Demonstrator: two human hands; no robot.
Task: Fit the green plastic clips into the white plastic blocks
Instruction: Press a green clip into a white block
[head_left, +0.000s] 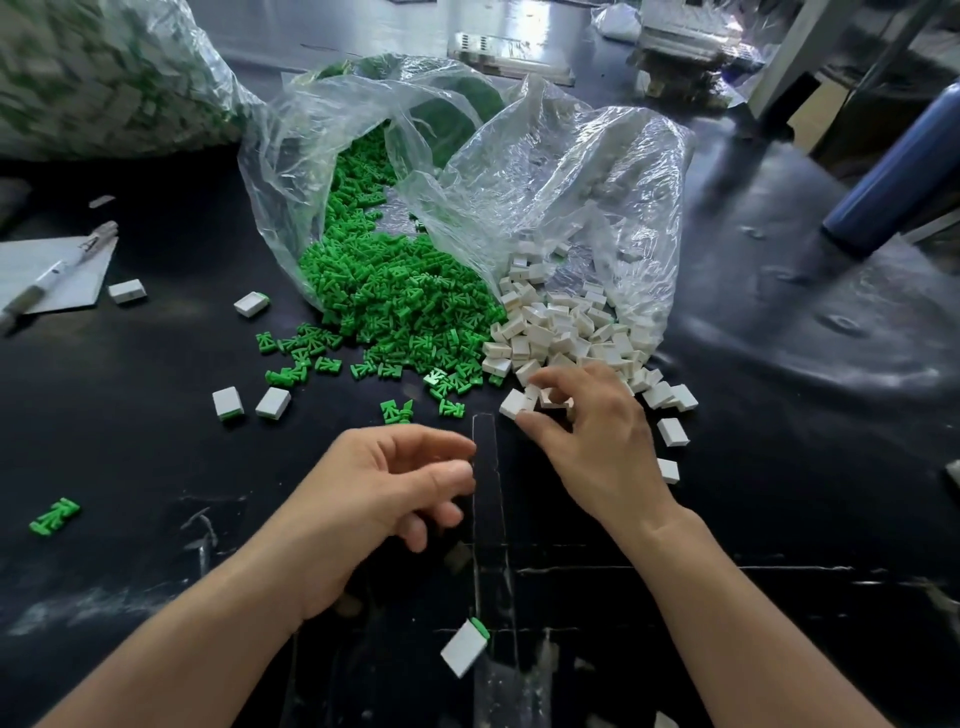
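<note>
The right hand reaches to the near edge of the block pile, thumb and curled fingers pinching a white block that sits slantwise on the black table. The left hand hovers loosely curled and holds nothing. Green clips spill from a clear bag beside the pile. Between the forearms lies a finished block, its long axis diagonal, green end up and right. A pen rests on paper at far left

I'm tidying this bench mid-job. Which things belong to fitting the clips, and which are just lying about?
Job: green clips, white blocks, their clear bags, the white block the right hand pinches, fitted blocks.
Lying about: pen, paper sheet, blue cylinder.
</note>
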